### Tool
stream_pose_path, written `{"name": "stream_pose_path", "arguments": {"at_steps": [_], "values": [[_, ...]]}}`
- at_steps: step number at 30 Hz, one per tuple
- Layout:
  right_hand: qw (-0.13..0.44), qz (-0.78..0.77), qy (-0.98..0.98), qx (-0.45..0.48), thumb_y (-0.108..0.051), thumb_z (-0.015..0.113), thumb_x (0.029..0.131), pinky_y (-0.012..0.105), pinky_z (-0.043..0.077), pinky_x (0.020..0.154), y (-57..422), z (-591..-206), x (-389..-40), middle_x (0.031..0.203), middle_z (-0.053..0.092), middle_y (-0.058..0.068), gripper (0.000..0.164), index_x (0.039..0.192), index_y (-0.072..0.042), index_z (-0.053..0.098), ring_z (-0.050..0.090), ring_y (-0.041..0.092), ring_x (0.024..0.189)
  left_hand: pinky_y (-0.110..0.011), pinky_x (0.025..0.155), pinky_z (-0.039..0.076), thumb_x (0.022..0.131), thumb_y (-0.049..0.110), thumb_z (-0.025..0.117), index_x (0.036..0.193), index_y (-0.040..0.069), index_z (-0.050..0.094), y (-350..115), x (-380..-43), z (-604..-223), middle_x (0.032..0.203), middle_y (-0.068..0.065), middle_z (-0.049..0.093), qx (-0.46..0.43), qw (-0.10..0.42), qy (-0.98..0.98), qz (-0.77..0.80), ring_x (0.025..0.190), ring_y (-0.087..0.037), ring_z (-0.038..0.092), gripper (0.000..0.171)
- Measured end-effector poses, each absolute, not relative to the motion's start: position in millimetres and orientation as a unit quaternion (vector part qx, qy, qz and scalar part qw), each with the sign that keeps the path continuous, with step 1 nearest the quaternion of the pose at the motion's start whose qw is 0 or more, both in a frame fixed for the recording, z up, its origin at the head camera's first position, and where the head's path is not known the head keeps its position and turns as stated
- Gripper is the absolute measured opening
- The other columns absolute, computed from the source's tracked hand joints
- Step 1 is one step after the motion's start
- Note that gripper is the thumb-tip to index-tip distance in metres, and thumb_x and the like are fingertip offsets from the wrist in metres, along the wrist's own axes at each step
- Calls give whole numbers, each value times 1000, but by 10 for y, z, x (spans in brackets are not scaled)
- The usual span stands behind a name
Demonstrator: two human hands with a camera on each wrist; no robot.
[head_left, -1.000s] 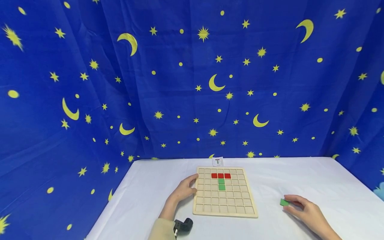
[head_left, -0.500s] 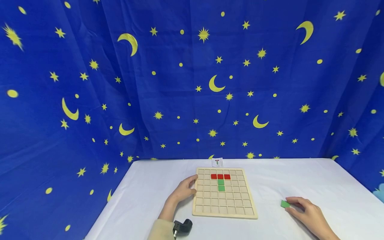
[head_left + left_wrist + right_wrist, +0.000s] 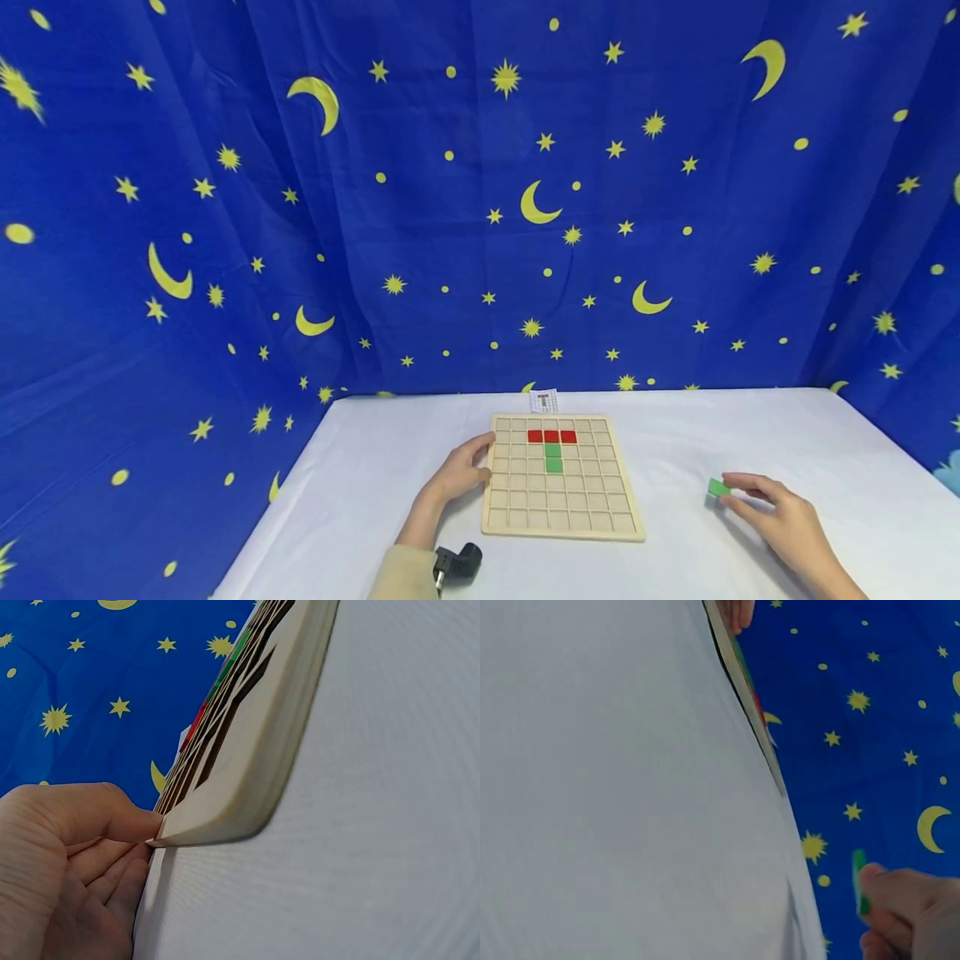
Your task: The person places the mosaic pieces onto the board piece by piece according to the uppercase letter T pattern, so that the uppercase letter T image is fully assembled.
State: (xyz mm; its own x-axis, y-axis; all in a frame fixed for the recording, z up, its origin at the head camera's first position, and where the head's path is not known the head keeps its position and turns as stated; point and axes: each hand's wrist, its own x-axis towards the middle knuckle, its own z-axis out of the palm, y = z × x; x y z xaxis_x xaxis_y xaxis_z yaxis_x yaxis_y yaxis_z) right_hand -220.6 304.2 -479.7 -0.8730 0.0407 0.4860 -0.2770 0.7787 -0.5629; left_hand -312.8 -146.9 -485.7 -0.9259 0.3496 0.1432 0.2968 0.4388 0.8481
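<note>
My right hand [image 3: 787, 521] pinches a green square tile [image 3: 717, 487] between thumb and fingers, to the right of the board. In the right wrist view the tile [image 3: 859, 881] is held edge-on, above the cloth. A wooden grid board [image 3: 558, 508] lies on the table; three red tiles [image 3: 552, 437] form a row in it, with two green tiles [image 3: 553, 458] in a column below the middle one. My left hand [image 3: 456, 473] rests against the board's left edge, fingers and thumb spread along it. In the left wrist view the thumb [image 3: 135, 823] touches the rim.
A small pattern card [image 3: 543, 402] showing a red and green T lies behind the board. White cloth [image 3: 375, 467] covers the table. Blue curtains [image 3: 450, 208] with stars and moons rise at the back and sides. A black device [image 3: 459, 563] sits by the left wrist.
My right hand has raised the green tile off the cloth and shifted slightly away and to the right; a shadow now shows under it. The left hand stays at the board's edge.
</note>
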Motion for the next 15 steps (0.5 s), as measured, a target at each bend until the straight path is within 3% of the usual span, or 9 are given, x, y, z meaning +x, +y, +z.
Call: {"name": "stream_pose_path", "arguments": {"at_steps": [4, 9, 15], "values": [[287, 341, -891, 85, -20, 77, 77, 3, 38, 70, 3066, -4638, -2177, 97, 68, -11, 28, 104, -13, 70, 46, -20, 87, -43, 109, 33, 71, -6, 58, 139, -9, 37, -1467, -3144, -4863, 141, -25, 39, 196, 22, 849, 490, 130, -38, 38, 71], [292, 344, -888, 87, -21, 76, 79, 4, 39, 69, 3088, -4475, -2153, 101, 58, -31, 29, 106, -12, 70, 43, -23, 89, -44, 109, 32, 70, -6, 58, 139, -8, 38, -1473, -3139, -4864, 142, -25, 39, 191, 22, 850, 490, 130, -38, 38, 72], [312, 352, -877, 98, -18, 78, 77, 0, 37, 72, 2996, -4363, -2173, 101, 59, -31, 29, 104, -12, 70, 46, -22, 89, -43, 109, 33, 71, -6, 58, 139, -8, 38, -1476, -3130, -4855, 142, -25, 39, 188, 25, 850, 492, 130, -38, 38, 71]]}}
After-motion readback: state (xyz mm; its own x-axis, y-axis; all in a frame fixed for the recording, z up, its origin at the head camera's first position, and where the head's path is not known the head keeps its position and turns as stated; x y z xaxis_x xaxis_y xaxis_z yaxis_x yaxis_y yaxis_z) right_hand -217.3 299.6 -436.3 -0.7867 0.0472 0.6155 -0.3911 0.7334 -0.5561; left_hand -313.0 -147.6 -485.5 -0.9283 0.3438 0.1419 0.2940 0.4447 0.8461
